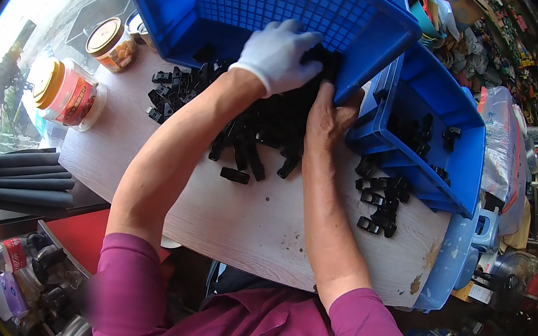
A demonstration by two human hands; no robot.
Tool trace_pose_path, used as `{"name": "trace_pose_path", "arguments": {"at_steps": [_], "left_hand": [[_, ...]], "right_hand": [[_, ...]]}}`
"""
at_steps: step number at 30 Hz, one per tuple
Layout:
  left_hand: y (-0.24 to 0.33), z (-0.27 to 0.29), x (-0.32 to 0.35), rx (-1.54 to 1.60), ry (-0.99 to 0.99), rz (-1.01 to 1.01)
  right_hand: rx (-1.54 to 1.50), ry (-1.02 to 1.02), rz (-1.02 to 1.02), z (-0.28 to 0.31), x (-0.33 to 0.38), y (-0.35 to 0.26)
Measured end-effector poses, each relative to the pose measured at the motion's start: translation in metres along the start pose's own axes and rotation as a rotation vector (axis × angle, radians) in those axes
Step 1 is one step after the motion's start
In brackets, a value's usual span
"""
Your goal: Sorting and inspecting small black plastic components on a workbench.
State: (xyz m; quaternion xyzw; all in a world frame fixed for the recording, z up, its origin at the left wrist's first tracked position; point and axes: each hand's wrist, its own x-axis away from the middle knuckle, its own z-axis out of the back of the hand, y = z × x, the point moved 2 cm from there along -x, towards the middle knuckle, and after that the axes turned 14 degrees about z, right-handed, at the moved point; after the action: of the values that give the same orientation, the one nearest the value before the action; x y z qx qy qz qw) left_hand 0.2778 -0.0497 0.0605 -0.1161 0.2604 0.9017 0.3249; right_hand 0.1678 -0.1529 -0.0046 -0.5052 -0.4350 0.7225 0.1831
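Observation:
A large blue plastic crate (249, 4) is tipped up over a wooden table (255, 227), and a pile of small black plastic parts (253, 132) lies spilled below its lower rim. My left hand (279, 55), in a white glove, reaches into the crate's mouth with fingers spread over the black parts. My bare right hand (329, 118) grips the crate's lower front rim from beneath. Its fingertips are hidden under the rim.
A second, smaller blue crate (445, 156) with a few black parts stands at the right. More black parts (382, 205) lie in front of it. Two yellow-lidded jars (66, 93) sit at the table's left end. Black foam tubes (12, 177) lie lower left.

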Motion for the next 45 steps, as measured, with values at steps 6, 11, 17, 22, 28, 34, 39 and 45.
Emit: {"name": "trace_pose_path", "arguments": {"at_steps": [6, 11, 17, 22, 28, 34, 39, 45], "left_hand": [[0.014, -0.01, -0.015, -0.22, -0.282, 0.023], [0.017, -0.002, -0.006, -0.214, -0.337, 0.021], [-0.005, 0.018, 0.013, -0.148, -0.273, -0.025], [0.003, 0.036, 0.022, -0.266, -0.247, 0.033], [0.025, -0.006, -0.005, -0.156, -0.274, -0.076], [0.029, -0.017, -0.01, -0.264, -0.392, 0.089], [0.018, -0.008, -0.002, -0.35, -0.315, 0.152], [-0.021, 0.013, 0.027, -0.38, -0.1, 0.139]], "right_hand": [[0.039, -0.044, -0.062, 0.002, 0.001, -0.001], [-0.062, 0.021, -0.036, 0.004, -0.001, -0.002], [0.108, -0.097, -0.132, 0.006, 0.0, -0.016], [0.135, -0.078, -0.156, 0.007, 0.0, -0.02], [0.022, -0.02, -0.059, 0.002, 0.003, 0.003], [-0.049, 0.03, -0.107, -0.004, 0.002, -0.004], [-0.068, 0.032, -0.11, 0.0, 0.001, -0.004], [0.0, -0.026, -0.154, 0.001, 0.001, -0.008]]}}
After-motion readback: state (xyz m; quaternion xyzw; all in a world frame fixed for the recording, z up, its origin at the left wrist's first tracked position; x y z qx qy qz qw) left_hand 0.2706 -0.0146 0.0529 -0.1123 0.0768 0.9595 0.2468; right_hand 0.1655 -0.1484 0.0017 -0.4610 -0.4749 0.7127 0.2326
